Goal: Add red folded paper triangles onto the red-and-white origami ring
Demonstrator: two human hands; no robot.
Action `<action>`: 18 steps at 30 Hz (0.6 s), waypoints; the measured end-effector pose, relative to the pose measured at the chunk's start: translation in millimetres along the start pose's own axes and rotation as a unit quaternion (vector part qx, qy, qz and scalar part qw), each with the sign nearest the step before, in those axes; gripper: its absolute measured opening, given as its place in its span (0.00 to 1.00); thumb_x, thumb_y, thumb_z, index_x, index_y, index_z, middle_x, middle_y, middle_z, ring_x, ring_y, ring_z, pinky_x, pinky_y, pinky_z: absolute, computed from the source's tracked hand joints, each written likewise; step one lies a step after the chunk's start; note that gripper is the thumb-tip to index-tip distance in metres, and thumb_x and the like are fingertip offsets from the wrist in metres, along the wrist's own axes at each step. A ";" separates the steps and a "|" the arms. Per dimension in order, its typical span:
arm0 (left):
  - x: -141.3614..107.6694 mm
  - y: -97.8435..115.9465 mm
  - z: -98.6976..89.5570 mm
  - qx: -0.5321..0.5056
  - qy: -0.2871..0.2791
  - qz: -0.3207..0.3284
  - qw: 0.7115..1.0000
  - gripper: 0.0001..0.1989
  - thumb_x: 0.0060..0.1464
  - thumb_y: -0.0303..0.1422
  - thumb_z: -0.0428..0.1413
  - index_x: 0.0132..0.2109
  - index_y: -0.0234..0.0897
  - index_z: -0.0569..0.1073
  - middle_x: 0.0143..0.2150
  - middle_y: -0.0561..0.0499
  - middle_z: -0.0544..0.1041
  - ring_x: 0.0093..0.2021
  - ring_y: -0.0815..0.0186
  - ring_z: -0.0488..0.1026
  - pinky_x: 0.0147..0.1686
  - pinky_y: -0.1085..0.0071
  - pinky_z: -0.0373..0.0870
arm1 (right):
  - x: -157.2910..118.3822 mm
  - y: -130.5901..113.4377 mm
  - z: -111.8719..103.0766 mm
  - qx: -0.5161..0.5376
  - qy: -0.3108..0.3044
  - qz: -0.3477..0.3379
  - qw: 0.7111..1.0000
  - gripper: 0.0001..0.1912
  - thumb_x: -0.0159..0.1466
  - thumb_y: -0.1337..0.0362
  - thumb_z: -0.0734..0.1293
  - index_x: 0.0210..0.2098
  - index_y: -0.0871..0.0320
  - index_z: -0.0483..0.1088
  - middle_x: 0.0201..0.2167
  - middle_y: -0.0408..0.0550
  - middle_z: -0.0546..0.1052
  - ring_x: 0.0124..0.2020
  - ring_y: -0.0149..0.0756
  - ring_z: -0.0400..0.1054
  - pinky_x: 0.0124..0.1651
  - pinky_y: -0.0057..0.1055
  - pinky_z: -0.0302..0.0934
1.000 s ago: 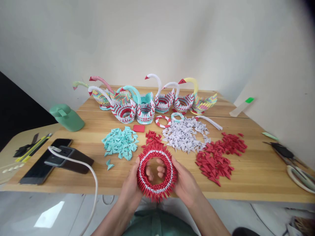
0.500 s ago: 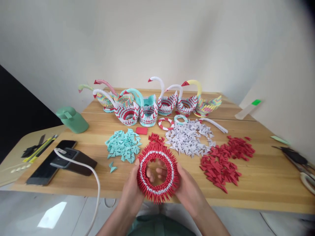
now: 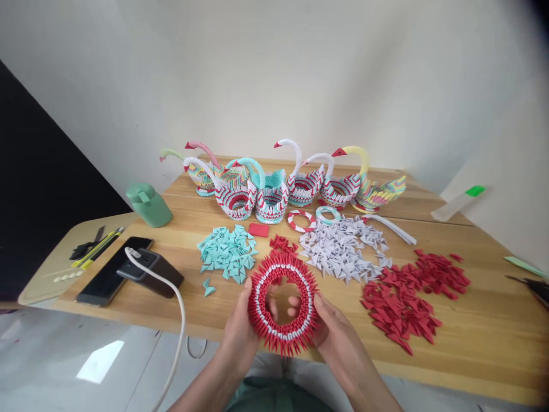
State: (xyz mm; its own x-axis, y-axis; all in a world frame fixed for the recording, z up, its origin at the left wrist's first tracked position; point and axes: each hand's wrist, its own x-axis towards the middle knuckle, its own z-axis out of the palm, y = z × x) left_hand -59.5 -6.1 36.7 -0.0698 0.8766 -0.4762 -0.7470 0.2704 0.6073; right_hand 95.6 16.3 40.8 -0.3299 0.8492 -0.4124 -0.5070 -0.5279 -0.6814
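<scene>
A spiky red ring of folded paper pieces (image 3: 261, 332), with a white band around its inner part, is held up over the table's front edge. My left hand (image 3: 241, 321) grips its left side, thumb in front. On the right side my right hand (image 3: 337, 332) is closed around it in the same way. Some fingertips of both hands show through the ring's opening; the rest are hidden behind it. Just beyond the ring lies a small heap of red folded pieces (image 3: 283, 245).
Teal pieces (image 3: 227, 252), white pieces (image 3: 343, 249) and red pieces (image 3: 403, 303) lie in piles. Several paper swans (image 3: 272, 197) stand behind two small rings (image 3: 301, 221). At left are a green bottle (image 3: 150, 206), a phone (image 3: 103, 280) and a black power bank (image 3: 150, 272) with a white cable.
The view has turned slightly, shifting the table items rightward in the picture. Both hands still hold the red ring, its right side now gripped a little lower.
</scene>
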 end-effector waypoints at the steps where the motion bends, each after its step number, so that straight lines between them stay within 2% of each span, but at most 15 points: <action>1: -0.2 0.2 -0.3 0.000 0.013 0.001 1.000 0.23 0.57 0.51 0.49 0.36 0.33 0.73 0.19 0.52 0.70 0.22 0.67 0.65 0.24 0.74 0.62 | 0.3 0.2 -0.2 0.002 -0.002 0.002 1.000 0.17 0.57 0.56 0.74 0.42 0.60 0.76 0.37 0.53 0.82 0.34 0.39 0.76 0.37 0.33 0.69; 4: 0.6 -0.4 -1.0 -0.009 0.028 0.011 1.000 0.22 0.57 0.49 0.51 0.35 0.32 0.73 0.19 0.52 0.70 0.21 0.69 0.65 0.23 0.75 0.62 | 1.2 1.1 -0.3 0.008 -0.016 0.003 1.000 0.17 0.57 0.56 0.74 0.41 0.61 0.76 0.35 0.52 0.82 0.33 0.38 0.76 0.37 0.32 0.70; 10: 2.8 1.9 1.4 -0.022 0.017 -0.005 1.000 0.22 0.56 0.49 0.53 0.32 0.31 0.74 0.18 0.52 0.70 0.21 0.70 0.65 0.24 0.76 0.63 | 3.4 -2.5 1.9 0.018 -0.031 0.006 0.999 0.17 0.57 0.57 0.74 0.40 0.61 0.76 0.34 0.52 0.82 0.32 0.37 0.76 0.37 0.31 0.69; 12: 2.6 5.9 -0.8 -0.051 -0.018 -0.026 0.998 0.22 0.55 0.49 0.54 0.34 0.31 0.75 0.21 0.51 0.72 0.22 0.69 0.67 0.26 0.75 0.66 | 4.3 -6.1 2.7 0.026 -0.035 0.004 0.999 0.16 0.57 0.58 0.74 0.40 0.61 0.76 0.34 0.52 0.82 0.32 0.37 0.76 0.37 0.31 0.69; 15: 3.0 11.1 -7.6 -0.119 -0.105 -0.079 0.984 0.24 0.54 0.51 0.54 0.36 0.31 0.76 0.26 0.48 0.75 0.27 0.66 0.71 0.30 0.72 0.69 | 5.7 -11.6 4.7 0.044 -0.051 0.002 0.998 0.15 0.57 0.58 0.74 0.40 0.62 0.76 0.35 0.52 0.81 0.34 0.36 0.76 0.37 0.29 0.69; 18: 4.9 9.9 -10.5 -0.153 -0.118 -0.088 0.977 0.12 0.50 0.40 0.62 0.34 0.34 0.76 0.29 0.51 0.76 0.30 0.69 0.72 0.36 0.73 0.70 | 6.6 -14.8 9.2 0.053 -0.059 0.004 0.997 0.14 0.57 0.59 0.74 0.39 0.62 0.77 0.36 0.51 0.81 0.35 0.35 0.75 0.38 0.27 0.68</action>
State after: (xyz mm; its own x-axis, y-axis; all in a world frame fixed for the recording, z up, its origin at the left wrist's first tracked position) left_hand -74.2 -3.3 33.7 0.2051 0.9039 -0.3754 -0.8986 0.3259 0.2937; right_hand 93.6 29.6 53.8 -0.4218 0.8408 -0.3394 -0.5835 -0.5382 -0.6082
